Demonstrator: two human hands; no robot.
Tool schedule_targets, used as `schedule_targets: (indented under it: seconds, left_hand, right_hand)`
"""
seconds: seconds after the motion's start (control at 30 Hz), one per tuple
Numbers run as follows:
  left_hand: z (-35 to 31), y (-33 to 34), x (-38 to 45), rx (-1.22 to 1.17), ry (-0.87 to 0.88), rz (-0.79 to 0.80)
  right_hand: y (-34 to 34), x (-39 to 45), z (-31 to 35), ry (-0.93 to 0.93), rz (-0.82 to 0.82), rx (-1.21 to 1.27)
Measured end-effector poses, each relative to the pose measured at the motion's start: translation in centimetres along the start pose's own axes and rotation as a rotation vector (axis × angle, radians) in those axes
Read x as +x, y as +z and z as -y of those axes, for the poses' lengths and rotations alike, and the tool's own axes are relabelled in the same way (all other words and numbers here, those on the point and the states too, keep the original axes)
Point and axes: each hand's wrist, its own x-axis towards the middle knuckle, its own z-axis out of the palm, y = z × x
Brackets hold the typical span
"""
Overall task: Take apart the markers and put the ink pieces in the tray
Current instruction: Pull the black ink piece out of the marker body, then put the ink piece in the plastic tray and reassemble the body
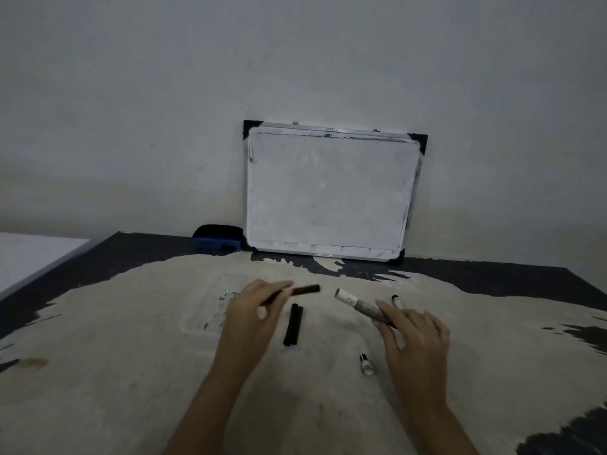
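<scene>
My left hand (254, 311) pinches a black ink piece (303, 289) that sticks out to the right, just above the table. My right hand (412, 333) grips an empty grey-and-white marker barrel (356, 303), its open end pointing up and left toward the ink piece; a small gap separates them. Two black ink pieces (293, 325) lie side by side in a clear, shallow tray (203, 318) that is hard to make out. Another marker (397, 302) lies behind my right hand. A small white cap piece (366, 365) rests near my right wrist.
A whiteboard (330, 192) leans on the wall at the back of the table. A blue eraser (218, 238) sits left of it. The tabletop (131, 372) is worn pale with dark edges. A white surface (29, 257) adjoins at far left.
</scene>
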Motion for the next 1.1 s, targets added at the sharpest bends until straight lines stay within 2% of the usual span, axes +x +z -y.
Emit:
schedule_targets:
  seconds: [0.07, 0.13, 0.2, 0.27, 0.4, 0.47, 0.53, 0.6, 0.67, 0.73, 0.83, 0.9, 1.0, 1.1]
  left_hand:
    - [1.0, -1.0, 0.1, 0.065, -0.091, -0.138]
    - [2.3, -1.6, 0.2, 0.272, -0.2, -0.206]
    - [3.0, -1.8, 0.2, 0.479, -0.354, -0.151]
    - [2.9, -1.8, 0.1, 0.588, -0.464, -0.051]
    - [2.6, -1.9, 0.0, 0.721, -0.529, 0.101]
    - [2.8, -1.8, 0.0, 0.736, -0.535, 0.105]
    - [2.8, -1.5, -0.1, 0.662, -0.507, 0.028]
    - [2.3, -0.9, 0.0, 0.466, -0.404, -0.083]
    - [0.7, -0.1, 0.3, 0.208, -0.305, -0.107]
    - [-1.3, 0.7, 0.2, -0.069, -0.298, -0.023]
    - [-3.2, 1.9, -0.6, -0.476, -0.454, 0.181]
    - [-3.4, 2.4, -1.1, -0.671, -0.501, 0.248]
    - [-3.4, 1.9, -0.8, -0.674, -0.446, 0.16]
    - [-2.8, 0.7, 0.1, -0.563, -0.379, -0.07]
  right_hand:
    - [0.0, 0.0, -0.1, 0.015, 0.003, -0.007]
    - [0.1, 0.0, -0.2, 0.025, 0.018, -0.001]
    - [0.2, -0.1, -0.2, 0.03, 0.042, 0.003]
    - [0.3, -0.2, 0.0, 0.019, 0.053, -0.007]
    - [0.3, -0.2, 0.1, -0.011, 0.041, -0.026]
    - [0.3, -0.2, 0.2, -0.015, 0.04, -0.017]
    - [0.4, -0.3, 0.4, -0.024, 0.044, -0.014]
    - [0.4, -0.4, 0.7, -0.045, 0.052, -0.001]
    - [0.5, -0.5, 1.2, -0.082, 0.045, 0.021]
    - [0.5, -0.7, 1.9, -0.1, 0.038, 0.063]
    - [0.6, -1.1, 3.2, -0.107, 0.054, 0.152]
    - [0.9, -1.3, 3.9, -0.123, 0.07, 0.202]
    - [1.4, -1.3, 5.5, -0.021, 0.12, 0.287]
    - [2.3, -1.4, 7.2, 0.281, 0.265, 0.341]
